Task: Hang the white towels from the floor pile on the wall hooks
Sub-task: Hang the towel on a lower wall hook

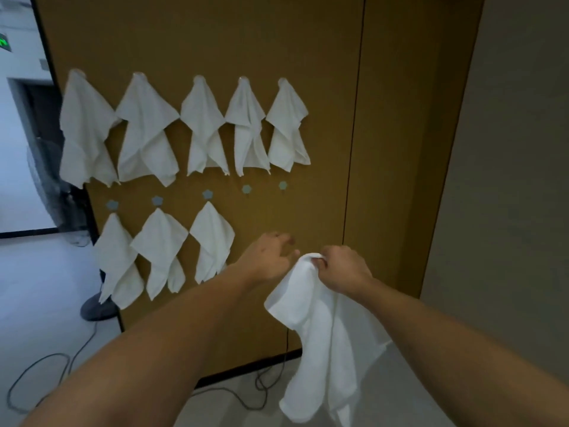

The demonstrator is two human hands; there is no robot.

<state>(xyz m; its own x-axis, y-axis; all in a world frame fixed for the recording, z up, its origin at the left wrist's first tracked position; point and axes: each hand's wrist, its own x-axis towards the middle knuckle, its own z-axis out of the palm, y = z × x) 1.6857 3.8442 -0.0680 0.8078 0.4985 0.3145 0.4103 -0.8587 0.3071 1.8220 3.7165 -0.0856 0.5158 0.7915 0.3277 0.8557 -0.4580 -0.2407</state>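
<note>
A brown wall panel (323,87) carries two rows of hooks. Five white towels hang across the upper row (191,127); three more hang in the lower row (163,251), beside two bare flower-shaped hooks (246,189) to their right. A loose white towel (323,343) dangles near the panel, its top corner pinched by the right hand (341,269). The left hand (271,257) holds nothing, fingers relaxed, just beside that corner. Cables (46,374) trail on the floor.

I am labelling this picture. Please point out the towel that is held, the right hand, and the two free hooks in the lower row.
held towel (326,328): head view, middle of the cloth.
right hand (343,268): head view, back of hand.
free hook, left one (246,189): head view, flower plate.
free hook, right one (283,185): head view, flower plate.
</note>
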